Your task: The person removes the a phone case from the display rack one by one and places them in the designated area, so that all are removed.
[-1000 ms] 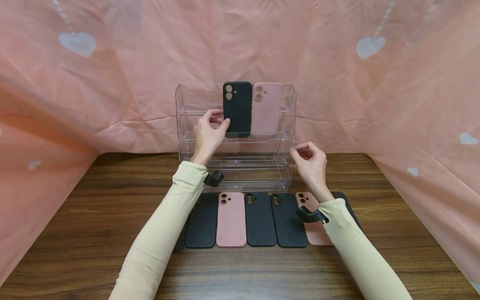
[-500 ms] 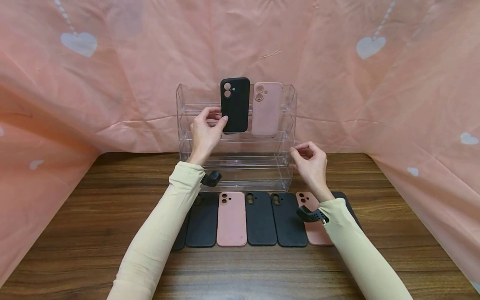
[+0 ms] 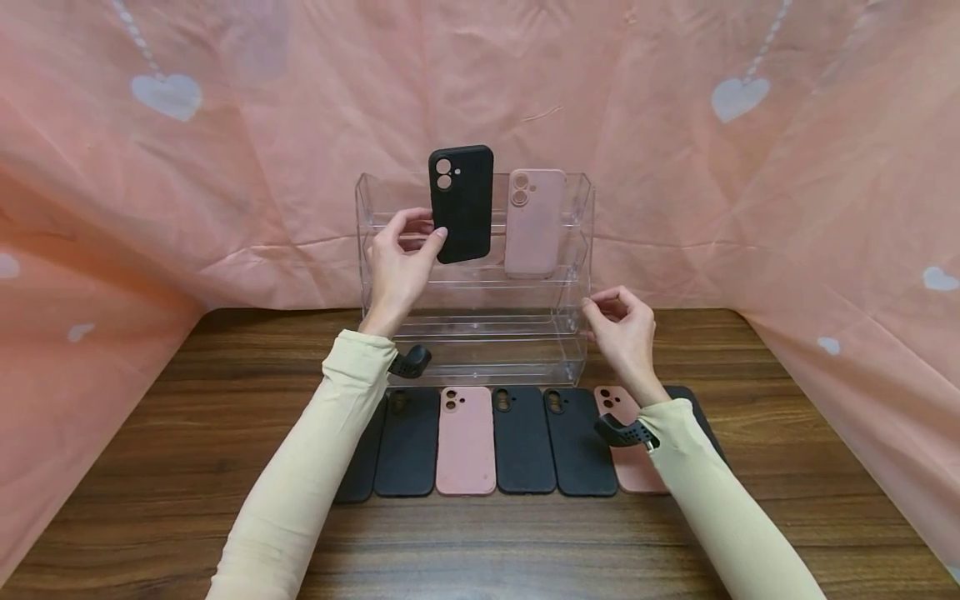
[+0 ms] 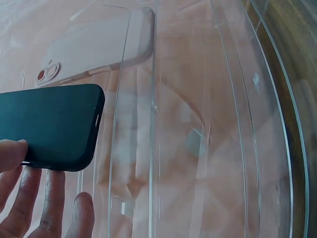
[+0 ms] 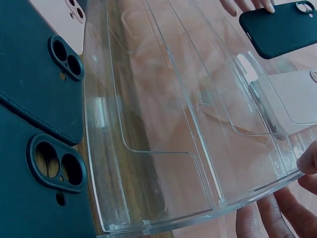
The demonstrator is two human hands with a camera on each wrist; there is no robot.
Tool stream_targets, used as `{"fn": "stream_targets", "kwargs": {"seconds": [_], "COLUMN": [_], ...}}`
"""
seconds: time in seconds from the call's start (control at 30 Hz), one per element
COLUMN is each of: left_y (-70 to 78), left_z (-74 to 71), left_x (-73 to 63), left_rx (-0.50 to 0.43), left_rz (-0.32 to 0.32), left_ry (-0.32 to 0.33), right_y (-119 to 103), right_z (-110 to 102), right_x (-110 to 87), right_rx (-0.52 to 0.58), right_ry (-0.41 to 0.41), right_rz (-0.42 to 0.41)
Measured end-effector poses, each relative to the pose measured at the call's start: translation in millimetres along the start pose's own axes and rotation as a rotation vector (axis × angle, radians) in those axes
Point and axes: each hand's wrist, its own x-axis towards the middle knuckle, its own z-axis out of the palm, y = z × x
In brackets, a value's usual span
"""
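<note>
My left hand [image 3: 402, 265] pinches a black phone case [image 3: 463, 204] by its lower left edge, thumb in front and fingers behind. The case is raised, slightly tilted, in front of the upper part of a clear stepped display rack [image 3: 472, 354]. In the left wrist view the lower end of the black case [image 4: 54, 126] is apart from the rack's ledges. To its right, a pink phone case [image 3: 534, 223] stands on an upper tier. My right hand [image 3: 622, 329] grips the rack's right side edge between thumb and fingers; the right wrist view shows the fingers [image 5: 272, 215] at the clear side panel.
A row of black and pink phone cases lies on the wooden table [image 3: 480, 550] before the rack, among them a pink one [image 3: 467, 442] and a black one [image 3: 525, 442]. My right forearm covers part of the row's right end. Pink cloth [image 3: 300, 125] hangs behind.
My left hand has lifted the black case off the upper tier and drawn it up and left, away from the pink case. The right hand has stayed at the rack's side.
</note>
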Motion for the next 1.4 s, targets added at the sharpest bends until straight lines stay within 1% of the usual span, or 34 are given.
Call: {"fn": "stream_targets", "kwargs": {"seconds": [0.1, 0.27, 0.33, 0.43, 0.67, 0.93, 1.13, 1.4], "left_y": [-1.2, -2.2, -1.9, -0.9, -0.5, -1.2, -5.7, -13.1], "left_z": [-5.9, -15.6, -19.4, -25.4, -38.4, -50.2, -58.0, -72.0], "left_x": [-2.6, -8.9, -11.3, -14.8, -25.9, -36.7, -43.9, -51.3], "left_rx": [-0.017, -0.067, -0.081, -0.087, -0.067, -0.075, -0.032, -0.018], "left_rz": [0.006, -0.036, -0.042, -0.036, -0.03, -0.061, -0.06, -0.105], "left_ry": [-0.009, -0.031, -0.037, -0.044, -0.075, -0.109, -0.114, -0.139], "right_y": [2, 3, 2, 0, -2, -3, -2, 1], "right_z": [0, 1, 1, 2, 1, 1, 2, 3], "right_x": [1.0, 1.0, 0.2, -1.1, -3.5, -4.7, -3.9, -2.0], "right_rx": [-0.002, -0.008, -0.002, 0.009, 0.002, 0.011, 0.011, 0.015], "right_ry": [-0.003, -0.013, -0.015, -0.015, -0.02, -0.023, -0.02, -0.018], "right_rz": [0.009, 0.002, -0.003, -0.015, -0.021, -0.03, -0.036, -0.024]}}
